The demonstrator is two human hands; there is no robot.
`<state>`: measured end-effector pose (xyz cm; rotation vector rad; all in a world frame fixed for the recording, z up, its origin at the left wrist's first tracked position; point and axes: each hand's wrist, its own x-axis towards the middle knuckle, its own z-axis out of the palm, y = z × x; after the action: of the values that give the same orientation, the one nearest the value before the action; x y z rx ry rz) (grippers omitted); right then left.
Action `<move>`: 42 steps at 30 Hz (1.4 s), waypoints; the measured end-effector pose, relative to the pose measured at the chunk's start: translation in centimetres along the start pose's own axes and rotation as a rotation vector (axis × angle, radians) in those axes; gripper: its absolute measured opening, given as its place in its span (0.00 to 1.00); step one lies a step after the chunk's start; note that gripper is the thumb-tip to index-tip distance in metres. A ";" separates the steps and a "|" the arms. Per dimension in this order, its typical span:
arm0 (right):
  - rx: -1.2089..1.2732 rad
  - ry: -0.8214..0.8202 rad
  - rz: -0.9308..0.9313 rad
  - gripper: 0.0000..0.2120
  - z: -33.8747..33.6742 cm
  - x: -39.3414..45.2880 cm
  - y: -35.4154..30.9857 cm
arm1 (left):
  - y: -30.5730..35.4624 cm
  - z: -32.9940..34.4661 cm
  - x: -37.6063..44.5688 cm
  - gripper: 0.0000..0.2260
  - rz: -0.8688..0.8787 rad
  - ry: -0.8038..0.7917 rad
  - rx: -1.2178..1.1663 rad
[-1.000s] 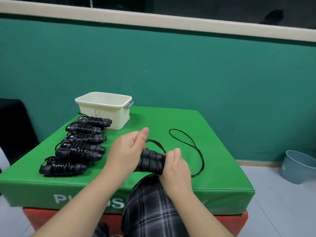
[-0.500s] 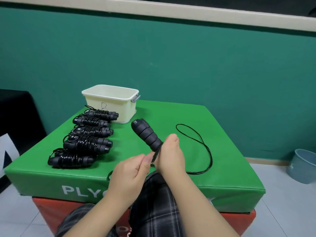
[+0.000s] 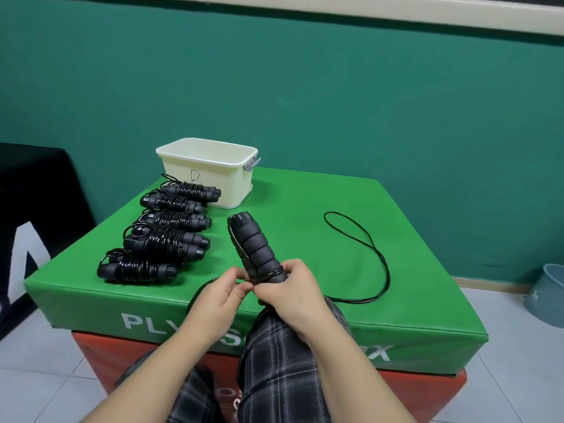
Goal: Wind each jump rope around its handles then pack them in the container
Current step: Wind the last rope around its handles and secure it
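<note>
Room: green padded wall w/ cream ledge on top, pale tiled floor; green foam box stacked on a red one, white lettering on green box's front.
Handles: two black ribbed handles held together, tilted up & away from person, lower end in right hand, top end pointing toward tub.
Cord: thin black cord ran from handles' lower end, a turn or so crossed them near the grip; rest lay in a long loose loop on green box, right of handles.
Right hand: right hand gripped lower end of handles, fingers curled round them.
Left hand: left hand just beside right, thumb & fingertips pinching cord at base of handles; short arc of cord curved out below it.
Wound ropes: five wound ropes in a row on left part of green box, each cord coiled round its paired handles, running from near front edge back to tub.
Tub: cream plastic tub at back left of box, grey side handle on right, dark mark on front; farthest wound rope lay just beside its front wall. Inside not visible enough to tell contents.
Legs: plaid trousers under hands, against box front.
Other: blue bucket on floor far right; black object at left edge.
</note>
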<state>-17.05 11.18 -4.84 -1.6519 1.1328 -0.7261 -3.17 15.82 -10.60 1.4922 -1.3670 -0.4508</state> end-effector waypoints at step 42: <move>0.038 0.070 -0.318 0.18 0.6 -0.5 1.8 | 3.1 0.0 -0.7 0.19 0.090 0.125 -0.039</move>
<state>-17.38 11.70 -6.70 -1.8070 0.9070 -1.0076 -4.98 16.96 -8.24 1.3973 -1.3142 -0.3203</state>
